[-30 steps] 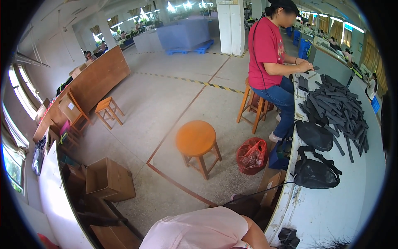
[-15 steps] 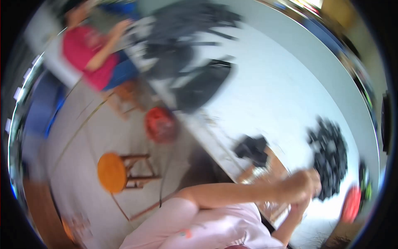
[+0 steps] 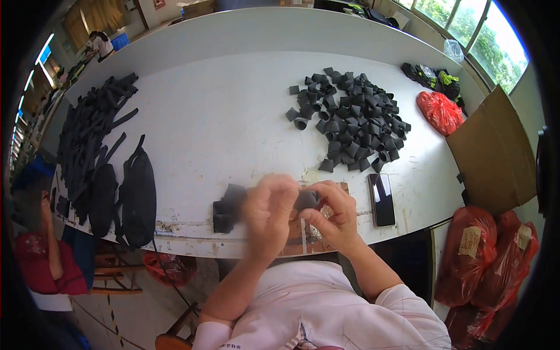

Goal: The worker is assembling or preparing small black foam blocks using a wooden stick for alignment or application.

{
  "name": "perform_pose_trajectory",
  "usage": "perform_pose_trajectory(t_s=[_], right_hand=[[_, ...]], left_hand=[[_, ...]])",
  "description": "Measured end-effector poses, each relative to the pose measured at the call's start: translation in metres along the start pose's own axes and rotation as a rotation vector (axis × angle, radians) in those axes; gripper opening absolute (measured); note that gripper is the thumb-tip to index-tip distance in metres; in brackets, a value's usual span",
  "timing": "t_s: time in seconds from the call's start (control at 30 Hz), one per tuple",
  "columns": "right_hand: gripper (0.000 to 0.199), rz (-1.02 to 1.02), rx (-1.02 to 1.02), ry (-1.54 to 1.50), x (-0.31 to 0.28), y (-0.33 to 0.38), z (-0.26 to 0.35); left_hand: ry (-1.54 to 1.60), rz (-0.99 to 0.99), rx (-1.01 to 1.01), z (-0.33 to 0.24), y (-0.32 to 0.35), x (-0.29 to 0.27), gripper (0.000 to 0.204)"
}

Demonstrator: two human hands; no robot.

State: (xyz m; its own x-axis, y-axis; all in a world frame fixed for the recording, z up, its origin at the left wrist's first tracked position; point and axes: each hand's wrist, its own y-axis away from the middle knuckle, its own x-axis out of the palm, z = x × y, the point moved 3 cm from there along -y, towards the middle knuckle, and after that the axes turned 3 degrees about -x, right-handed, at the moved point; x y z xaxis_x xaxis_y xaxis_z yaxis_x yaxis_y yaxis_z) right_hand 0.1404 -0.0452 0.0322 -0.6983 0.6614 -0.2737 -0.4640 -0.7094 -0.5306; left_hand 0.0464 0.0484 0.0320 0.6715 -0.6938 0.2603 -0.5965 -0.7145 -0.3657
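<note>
Small dark folded fabric piece (image 3: 307,200) sits pinched between both hands above the near edge of the white surface (image 3: 221,134), just left of the black phone (image 3: 382,199). Right hand (image 3: 335,219) fingers close on it from below-right; left hand (image 3: 269,213), blurred, curls its fingers on its left end, its long axis running left-right.

View swung down onto white table (image 3: 221,134), left hand (image 3: 269,217) and right hand (image 3: 332,217) now apparently gripping dark piece (image 3: 306,200)
</note>
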Motion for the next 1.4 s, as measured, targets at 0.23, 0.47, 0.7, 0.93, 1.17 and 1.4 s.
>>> perform_pose_trajectory(t_s=[0.23,0.47,0.7,0.93,1.17,1.4], right_hand=[[0.015,0.07,-0.007,0.093,-0.003,-0.011,0.012],[0.019,0.044,-0.344,0.317,0.0,-0.005,0.003],[0.018,0.134,-0.196,0.29,-0.007,-0.004,0.011],[0.016,0.183,-0.2,0.396,-0.006,-0.012,0.015],[0.016,0.024,-0.368,0.51,0.003,-0.013,0.008],[0.026,-0.296,0.283,-0.556,-0.053,-0.05,-0.025]], left_hand=[[0.239,-0.108,-0.098,0.008,0.009,-0.016,0.007],[0.186,-0.068,-0.13,0.019,0.013,-0.016,0.009],[-0.207,0.243,-0.12,-0.002,-0.005,-0.008,0.012],[-0.165,0.187,-0.108,-0.001,-0.011,-0.012,0.006],[-0.415,0.188,0.051,-0.007,-0.012,-0.017,0.005],[-0.939,-0.416,-0.187,0.064,0.006,-0.152,0.022]])
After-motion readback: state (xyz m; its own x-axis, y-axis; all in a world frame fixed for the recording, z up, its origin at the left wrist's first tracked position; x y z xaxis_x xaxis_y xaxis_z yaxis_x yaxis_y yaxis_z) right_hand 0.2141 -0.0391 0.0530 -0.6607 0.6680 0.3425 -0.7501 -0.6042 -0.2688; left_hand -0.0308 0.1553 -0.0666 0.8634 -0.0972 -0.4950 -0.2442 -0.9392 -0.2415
